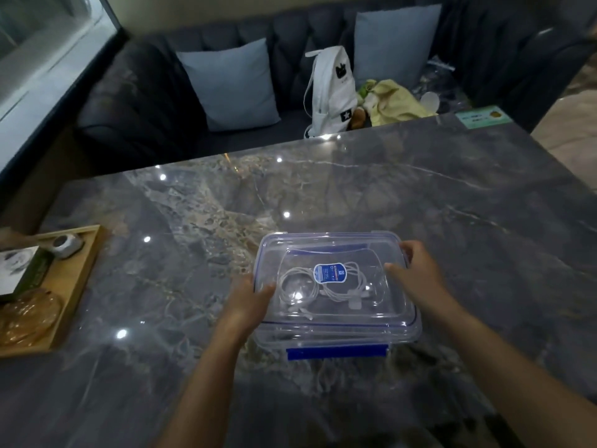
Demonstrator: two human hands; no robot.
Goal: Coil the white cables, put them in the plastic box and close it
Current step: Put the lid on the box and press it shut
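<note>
A dark sofa [139, 101] runs behind the marble tabletop [420, 205], with a white bag [329, 88] propped at 12 o'clock. A wooden tray [82, 270] sits at 9 o'clock. Toward 6 o'clock stands the plastic box [339, 334], its lid [397, 305] on top. The left hand [248, 295] and right hand [416, 266] have their fingers grasping the lid's 9 and 3 o'clock edges. The white cables [300, 286] lie coiled inside. The lid's blue label [329, 273] is too small to read.

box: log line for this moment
cables coiled in box | lid on | left hand grips lid | right hand grips lid
</note>
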